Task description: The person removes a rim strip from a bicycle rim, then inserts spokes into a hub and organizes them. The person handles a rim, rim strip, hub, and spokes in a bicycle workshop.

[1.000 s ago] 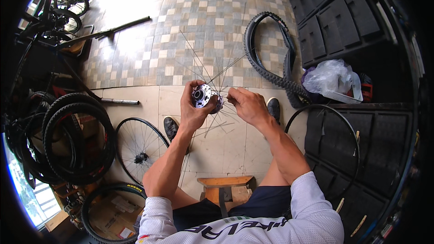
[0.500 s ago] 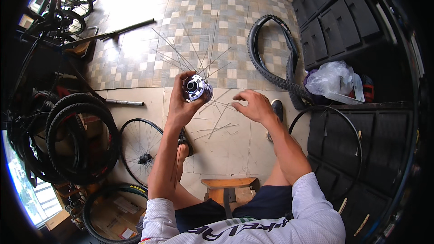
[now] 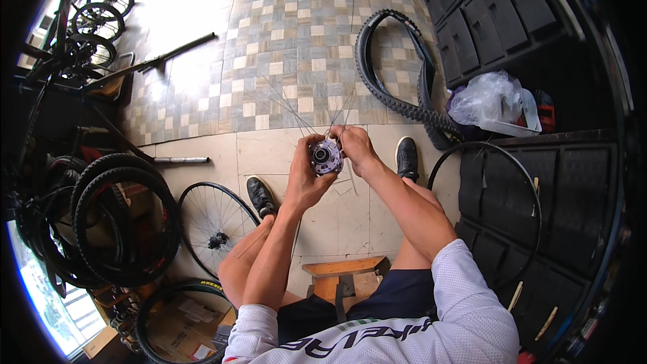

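Note:
A purple-silver bicycle hub (image 3: 328, 164) with a dark axle end faces up between my hands. My left hand (image 3: 305, 180) is wrapped round its left side, thumb along the near edge. Thin metal spokes (image 3: 291, 109) fan out from the hub toward the far side. My right hand (image 3: 358, 149) is at the hub's right edge, its fingers pinched together round a spoke there; the fingertips are partly hidden. More thin spokes (image 3: 353, 180) show just below my right hand.
A rim with spokes (image 3: 217, 239) leans at my left, beside stacked tyres (image 3: 121, 158). A loose knobbly tyre (image 3: 364, 61) lies ahead on the right, near black drawers (image 3: 499, 20). A bare rim (image 3: 537, 219) rests on the right. A wooden stool (image 3: 344, 267) is between my legs.
My left hand has brought the hub nearer and to the right. My right hand has moved in from beside it, and its fingers have closed at the hub's edge.

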The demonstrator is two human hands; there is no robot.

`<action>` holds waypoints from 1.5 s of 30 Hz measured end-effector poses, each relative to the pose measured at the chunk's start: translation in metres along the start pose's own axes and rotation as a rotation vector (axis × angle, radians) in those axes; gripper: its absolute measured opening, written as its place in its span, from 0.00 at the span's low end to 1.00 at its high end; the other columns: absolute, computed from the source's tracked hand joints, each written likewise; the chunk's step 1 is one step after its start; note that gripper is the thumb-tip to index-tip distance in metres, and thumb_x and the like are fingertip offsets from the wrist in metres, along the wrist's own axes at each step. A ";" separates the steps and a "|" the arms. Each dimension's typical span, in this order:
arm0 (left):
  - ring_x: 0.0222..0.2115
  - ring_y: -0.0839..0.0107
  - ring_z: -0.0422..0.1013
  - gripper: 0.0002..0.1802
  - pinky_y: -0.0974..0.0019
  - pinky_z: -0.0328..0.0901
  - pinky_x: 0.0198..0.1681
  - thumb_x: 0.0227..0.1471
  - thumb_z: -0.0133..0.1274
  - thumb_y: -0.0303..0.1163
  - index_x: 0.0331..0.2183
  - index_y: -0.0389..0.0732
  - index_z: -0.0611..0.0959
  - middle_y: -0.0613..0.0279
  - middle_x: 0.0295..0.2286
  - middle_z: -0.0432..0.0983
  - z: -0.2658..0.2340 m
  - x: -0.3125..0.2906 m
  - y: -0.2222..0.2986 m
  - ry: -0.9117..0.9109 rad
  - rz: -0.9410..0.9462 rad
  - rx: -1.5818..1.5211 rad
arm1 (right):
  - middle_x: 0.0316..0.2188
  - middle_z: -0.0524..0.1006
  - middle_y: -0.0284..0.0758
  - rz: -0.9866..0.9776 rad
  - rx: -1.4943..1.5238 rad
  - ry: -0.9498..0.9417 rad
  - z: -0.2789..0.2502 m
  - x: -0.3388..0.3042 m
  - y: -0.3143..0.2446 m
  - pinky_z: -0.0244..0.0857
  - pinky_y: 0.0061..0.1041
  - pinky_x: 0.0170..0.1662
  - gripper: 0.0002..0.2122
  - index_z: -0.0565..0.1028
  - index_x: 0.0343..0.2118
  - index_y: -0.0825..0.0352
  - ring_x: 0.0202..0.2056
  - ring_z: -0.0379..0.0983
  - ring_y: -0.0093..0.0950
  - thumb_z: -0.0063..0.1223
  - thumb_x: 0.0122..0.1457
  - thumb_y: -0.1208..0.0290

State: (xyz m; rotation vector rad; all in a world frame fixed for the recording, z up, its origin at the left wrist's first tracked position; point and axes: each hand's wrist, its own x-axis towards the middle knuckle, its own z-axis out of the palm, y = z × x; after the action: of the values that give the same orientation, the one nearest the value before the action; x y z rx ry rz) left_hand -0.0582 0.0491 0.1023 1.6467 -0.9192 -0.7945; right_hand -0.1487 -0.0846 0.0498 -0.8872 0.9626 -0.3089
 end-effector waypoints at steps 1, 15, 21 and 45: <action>0.45 0.65 0.73 0.38 0.65 0.70 0.48 0.37 0.63 0.19 0.53 0.37 0.68 0.53 0.44 0.72 0.004 -0.003 -0.002 0.015 0.002 -0.024 | 0.23 0.76 0.29 0.060 0.014 0.015 -0.005 0.003 -0.006 0.67 0.22 0.32 0.09 0.77 0.28 0.66 0.26 0.72 0.20 0.56 0.60 0.65; 0.37 0.73 0.70 0.33 0.70 0.68 0.42 0.43 0.60 0.19 0.51 0.37 0.65 0.58 0.39 0.70 0.035 -0.006 -0.023 0.116 -0.142 -0.089 | 0.25 0.77 0.32 -0.006 0.293 0.079 -0.035 0.010 -0.035 0.66 0.30 0.28 0.06 0.71 0.41 0.61 0.23 0.73 0.25 0.47 0.63 0.69; 0.32 0.74 0.72 0.32 0.71 0.69 0.31 0.51 0.67 0.38 0.49 0.35 0.68 0.54 0.35 0.74 0.049 0.018 -0.039 0.386 -0.382 -0.331 | 0.22 0.69 0.28 -0.071 0.521 0.264 -0.022 0.012 -0.036 0.66 0.29 0.28 0.06 0.66 0.39 0.59 0.23 0.66 0.21 0.45 0.67 0.64; 0.27 0.73 0.75 0.30 0.70 0.67 0.21 0.51 0.63 0.37 0.51 0.36 0.71 0.54 0.34 0.77 0.043 0.034 -0.087 0.200 -0.651 0.092 | 0.21 0.66 0.27 -0.701 0.468 0.806 -0.086 0.006 -0.095 0.61 0.23 0.23 0.17 0.64 0.54 0.62 0.20 0.62 0.20 0.49 0.62 0.76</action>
State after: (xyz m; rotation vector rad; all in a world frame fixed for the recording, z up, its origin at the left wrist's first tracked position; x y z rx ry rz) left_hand -0.0620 0.0139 0.0055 2.0963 -0.2680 -1.0002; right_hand -0.2017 -0.1914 0.0967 -0.6297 1.2008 -1.5130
